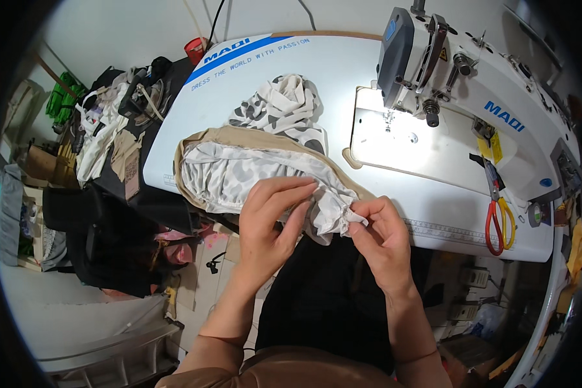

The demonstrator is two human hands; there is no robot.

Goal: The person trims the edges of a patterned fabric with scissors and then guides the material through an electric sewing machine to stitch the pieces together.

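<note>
The right hand [386,242] pinched its fingers closed on one end of the gathered cloth [223,173]; the left hand [265,213] curved half-open, grip unclear. By the near edge of the tabletop [351,64], tan band [233,136] and gathers looked joined; the pinched end seemed unfinished.

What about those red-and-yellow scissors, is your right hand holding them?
No, the right hand pinches white cloth while the scissors lie apart.
</note>
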